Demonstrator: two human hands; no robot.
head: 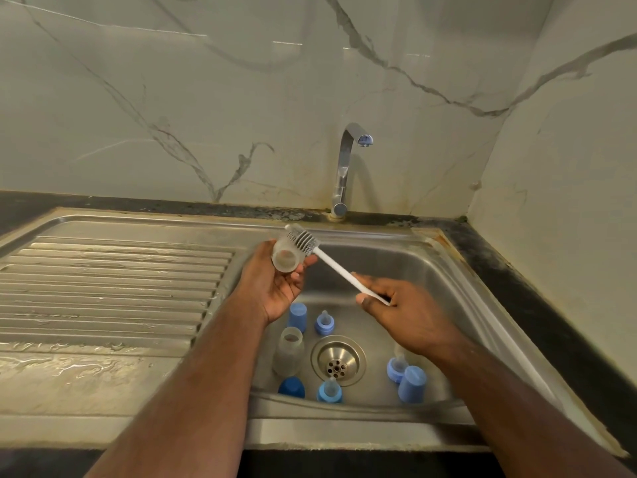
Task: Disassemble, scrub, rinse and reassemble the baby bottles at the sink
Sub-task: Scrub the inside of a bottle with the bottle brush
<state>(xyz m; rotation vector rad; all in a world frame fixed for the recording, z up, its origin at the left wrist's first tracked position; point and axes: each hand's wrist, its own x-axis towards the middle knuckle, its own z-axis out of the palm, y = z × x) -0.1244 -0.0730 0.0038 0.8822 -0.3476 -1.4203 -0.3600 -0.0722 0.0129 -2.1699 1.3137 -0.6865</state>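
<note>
My left hand (275, 288) grips a clear bottle body (286, 257) above the sink's left side, its open mouth turned toward me. My right hand (400, 307) pinches the white handle of a bottle brush (331, 262); the bristle head lies against the far outer side of the bottle. In the sink basin (406, 267) a second clear bottle body (289, 351) stands left of the drain (337, 361). Around it sit blue caps (297, 316) (412, 383) (291, 387) and blue collars with teats (324, 322) (330, 390) (397, 368).
A chrome tap (346, 167) rises behind the basin, with no water running. The ribbed steel draining board (110, 288) to the left is wet. Marble-pattern walls enclose the back and the right side, and a dark counter (517, 288) borders the sink.
</note>
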